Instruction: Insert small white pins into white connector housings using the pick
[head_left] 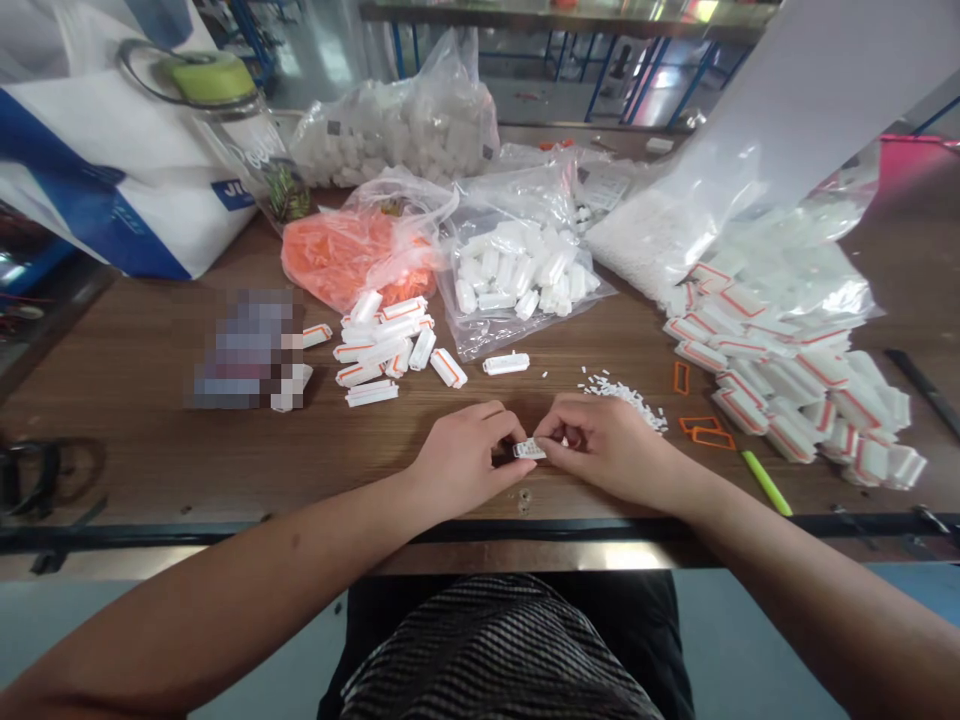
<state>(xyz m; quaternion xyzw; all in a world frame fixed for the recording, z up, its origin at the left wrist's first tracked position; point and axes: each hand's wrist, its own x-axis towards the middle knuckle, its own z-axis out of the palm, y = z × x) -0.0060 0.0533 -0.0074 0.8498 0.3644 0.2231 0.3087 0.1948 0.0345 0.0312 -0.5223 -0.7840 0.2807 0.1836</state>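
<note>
Near the table's front edge, my left hand [472, 450] pinches one end of a small white plastic connector housing [529, 449], whose upper face shows rows of cavities. My right hand [600, 445] is closed at the other end of the housing, fingertips pressed together over it; whatever they pinch is too small to make out. Just beyond the right hand lies a scatter of tiny white pegs [626, 397]. Several thin orange rectangular frames [712, 437] rest to its right. A single white housing [506, 364] lies ahead of my hands.
White housings with orange frames lie in a left pile [390, 345] and a larger right pile [810, 385]. Behind are bags of orange parts [352, 250], white housings [517, 270] and white pegs [660, 235]. A green-lidded bottle [217, 85] and a yellow-green stick [766, 483] are also there.
</note>
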